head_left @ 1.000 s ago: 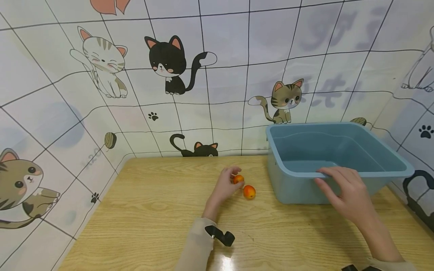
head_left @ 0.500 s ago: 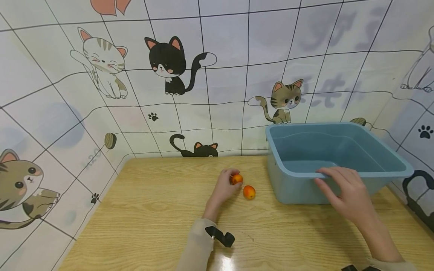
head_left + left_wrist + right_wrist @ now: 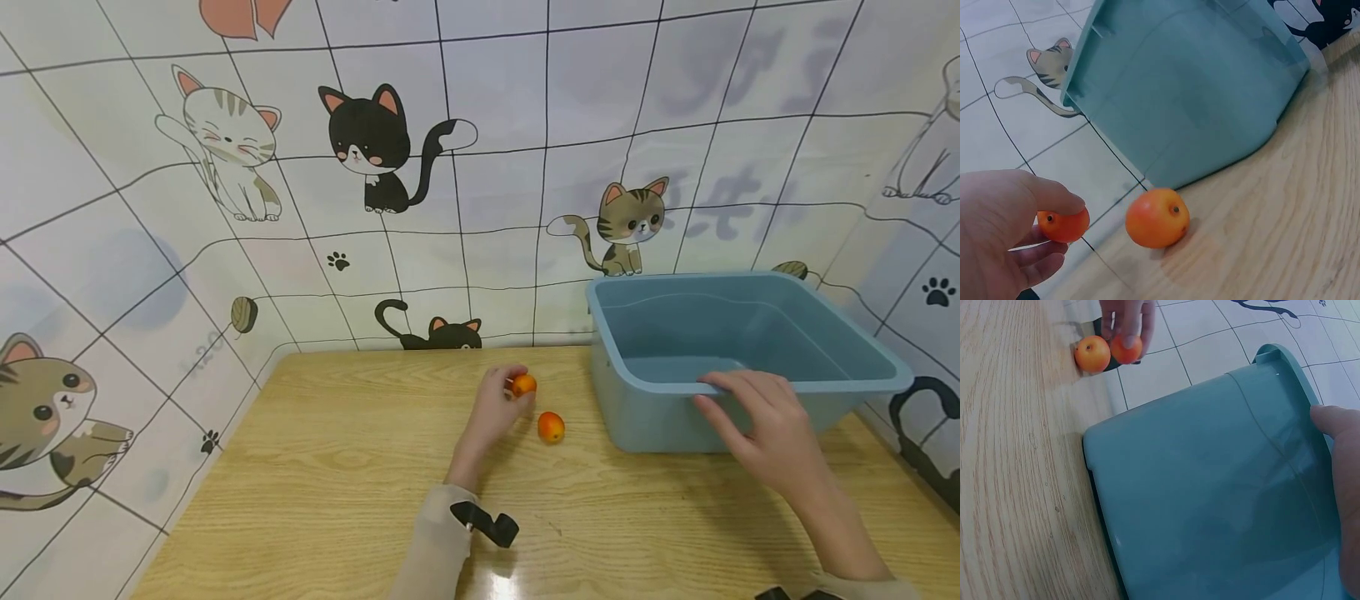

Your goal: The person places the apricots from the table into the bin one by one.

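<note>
My left hand (image 3: 495, 410) pinches a small round orange-red fruit (image 3: 525, 386) between thumb and fingers. In the left wrist view the thumb lies over the top of this fruit (image 3: 1065, 225), whose dark stem spot faces the camera. A second, similar fruit (image 3: 551, 427) rests on the table just in front of it, left of the blue plastic tub (image 3: 652, 417). At the tub's near rim, my right hand (image 3: 776, 429) grips the edge, fingers over the top and thumb on the outside.
The wooden table (image 3: 322, 483) meets a wall covering (image 3: 502, 192) printed with cartoon cats along its back. The tub takes up the table's right rear, and its visible inner floor is bare. A black camera mount (image 3: 486, 523) sits on the left wrist.
My left hand has closed its fingers on the fruit and raised it slightly, up and away from the second fruit. The right hand stays on the tub's rim.
</note>
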A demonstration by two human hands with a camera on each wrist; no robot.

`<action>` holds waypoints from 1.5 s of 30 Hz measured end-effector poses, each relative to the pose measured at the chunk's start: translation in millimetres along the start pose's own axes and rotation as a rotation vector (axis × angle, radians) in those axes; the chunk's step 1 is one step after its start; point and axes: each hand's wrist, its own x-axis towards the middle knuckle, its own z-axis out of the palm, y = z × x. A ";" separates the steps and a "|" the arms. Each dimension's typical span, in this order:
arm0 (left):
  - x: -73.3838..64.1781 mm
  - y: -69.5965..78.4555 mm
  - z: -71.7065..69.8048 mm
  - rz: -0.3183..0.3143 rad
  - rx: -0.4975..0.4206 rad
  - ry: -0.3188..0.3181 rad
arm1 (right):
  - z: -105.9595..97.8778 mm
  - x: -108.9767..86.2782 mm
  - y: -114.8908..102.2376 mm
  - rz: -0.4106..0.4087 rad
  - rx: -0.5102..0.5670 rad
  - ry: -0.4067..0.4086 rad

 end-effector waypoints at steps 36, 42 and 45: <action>-9.3 116.9 9.4 0.344 -0.078 0.028 | -1.4 -0.2 2.7 0.010 -0.013 0.002; -8.5 123.7 19.8 0.369 -0.076 0.029 | -0.9 -1.0 3.0 0.015 -0.012 -0.010; -8.5 126.9 23.0 0.367 -0.084 0.022 | 0.2 -0.3 2.8 0.013 -0.003 -0.011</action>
